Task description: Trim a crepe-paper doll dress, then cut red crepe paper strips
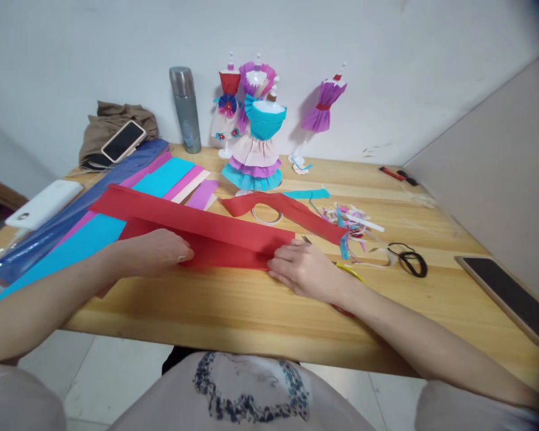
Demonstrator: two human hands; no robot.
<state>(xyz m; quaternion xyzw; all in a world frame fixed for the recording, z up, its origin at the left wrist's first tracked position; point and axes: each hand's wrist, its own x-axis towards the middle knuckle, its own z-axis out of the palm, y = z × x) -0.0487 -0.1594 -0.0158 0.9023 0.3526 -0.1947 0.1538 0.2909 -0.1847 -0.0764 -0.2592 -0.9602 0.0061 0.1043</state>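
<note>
A long sheet of red paper (197, 224) lies folded lengthwise across the table in front of me. My left hand (155, 252) rests on its near side, fingers curled together at the red layers; blur hides part of the fingertips. At the right end of the sheet, my right hand (299, 266) pinches the folded edge. Scissors with a yellow handle (350, 272) lie partly under my right wrist. Behind the sheet is a wavy red strip (291, 212), touching a white ring of tape (267, 221).
Small dress forms in paper dresses (258, 149) and a grey thermos (186, 111) stand along the wall. Coloured sheets (161, 176) and a white device (45, 205) lie left. Paper scraps (353, 224), a black band (413, 263) and a phone (507, 293) lie right.
</note>
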